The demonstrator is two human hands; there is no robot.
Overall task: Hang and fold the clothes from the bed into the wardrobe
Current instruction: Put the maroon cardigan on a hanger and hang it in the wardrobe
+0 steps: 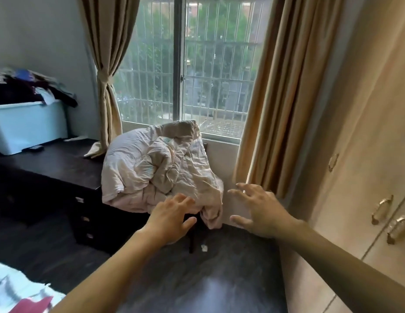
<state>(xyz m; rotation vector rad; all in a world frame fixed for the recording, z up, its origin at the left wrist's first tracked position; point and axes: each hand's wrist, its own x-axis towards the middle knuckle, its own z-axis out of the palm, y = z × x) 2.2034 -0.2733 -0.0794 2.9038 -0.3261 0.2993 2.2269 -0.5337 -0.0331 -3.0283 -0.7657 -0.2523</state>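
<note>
Clothes point(20, 292) lie on the bed at the lower left corner of the frame, only an edge showing: pale fabric and a red piece. Wardrobe point(359, 154) fills the right side, doors closed, metal handles point(382, 208) at right centre. Both arms reach forward between the two, toward mid-frame. Left hand point(172, 215) is spread and flat, empty, its fingertips at or just over the lower edge of the quilt point(156, 168); contact cannot be told. Right hand point(262, 211) is spread wide, empty, in front of the wall below the window, near the wardrobe doors. Judgement: between steps, nothing carried; no garment hung or folded in view. Next move calls either for opening a door by a handle, or turning to the lower left for a garment. Room, by size: barred window point(197, 64) at top centre with beige curtains point(282, 98); dark floor point(208, 279); dark desk point(50, 168) at left; crumpled quilt heaped on what looks like a chair; blue bin point(27, 125) at upper left, heaped with dark clothing.
</note>
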